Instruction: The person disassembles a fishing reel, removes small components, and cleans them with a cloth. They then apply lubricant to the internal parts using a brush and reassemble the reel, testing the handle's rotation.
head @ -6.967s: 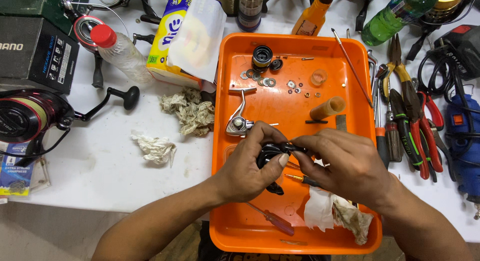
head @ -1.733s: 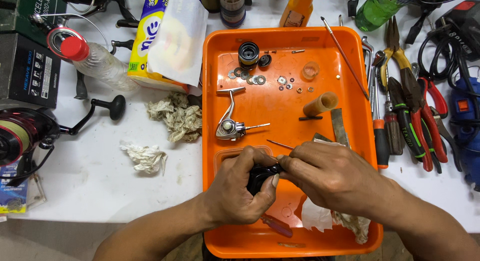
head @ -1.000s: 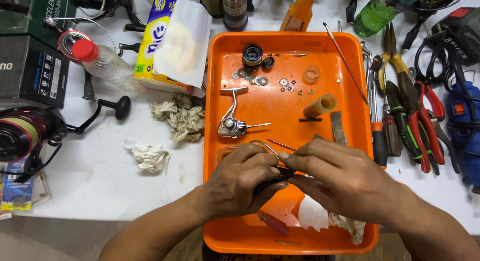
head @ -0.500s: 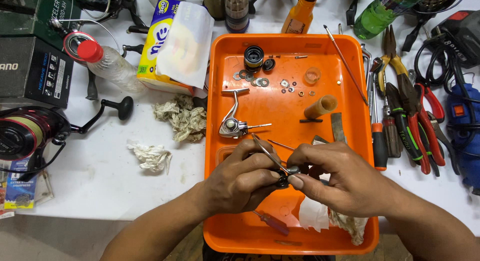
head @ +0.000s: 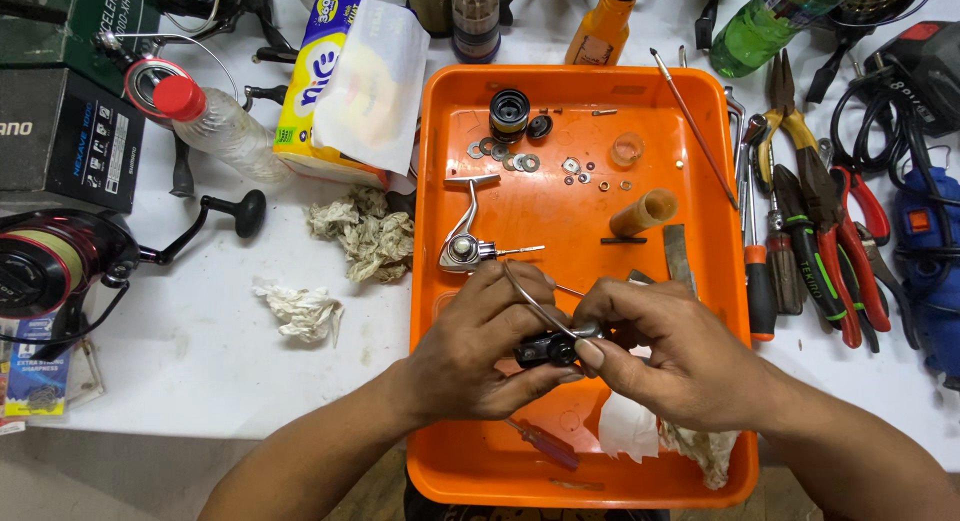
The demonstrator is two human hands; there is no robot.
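Mostly hidden: black reel part (head: 545,349) between left hand (head: 478,353), right hand (head: 672,356)

Tray (head: 720,141): orange
Reel part (head: 545,349): black
Bottle (head: 755,26): green
Pliers (head: 850,251): red, black
Box (head: 60,136): black

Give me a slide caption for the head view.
Both hands, left hand and right hand, grip a small black reel part over an orange tray.
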